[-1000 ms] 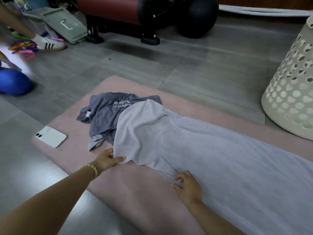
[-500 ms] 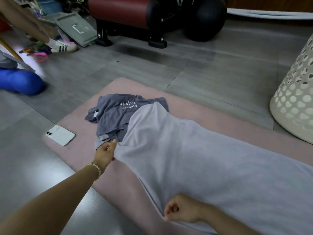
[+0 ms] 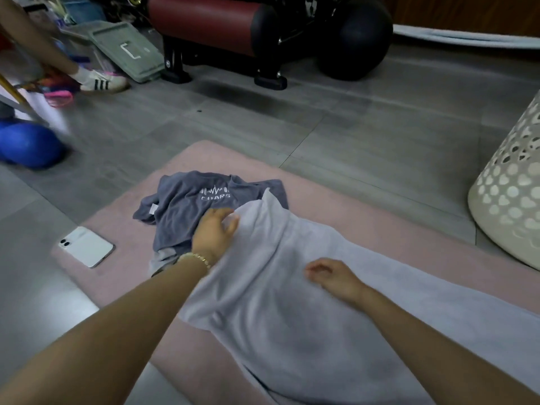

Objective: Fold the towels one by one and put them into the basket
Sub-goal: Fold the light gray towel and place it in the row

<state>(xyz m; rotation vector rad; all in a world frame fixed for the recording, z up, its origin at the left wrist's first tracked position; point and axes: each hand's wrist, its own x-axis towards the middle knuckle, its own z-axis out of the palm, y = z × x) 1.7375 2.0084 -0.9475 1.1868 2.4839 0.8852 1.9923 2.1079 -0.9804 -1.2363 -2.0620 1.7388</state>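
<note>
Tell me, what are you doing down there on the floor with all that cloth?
A person is working on a light grey towel spread over a pink mat. The left hand is at the towel's far end, where it overlaps a crumpled dark grey towel. The right hand rests on top of the light one. It isn't folded yet, and the white basket stands off to the right.

A large pale lilac terry towel (image 3: 306,311) lies spread along the pink mat (image 3: 394,226), reaching from mid-mat to its right end, its left end rumpled and draped over a crumpled grey-blue printed towel (image 3: 187,211) near the mat's far-left corner. A cream perforated plastic basket (image 3: 508,197) stands on the floor beyond the mat's far right edge.
</note>
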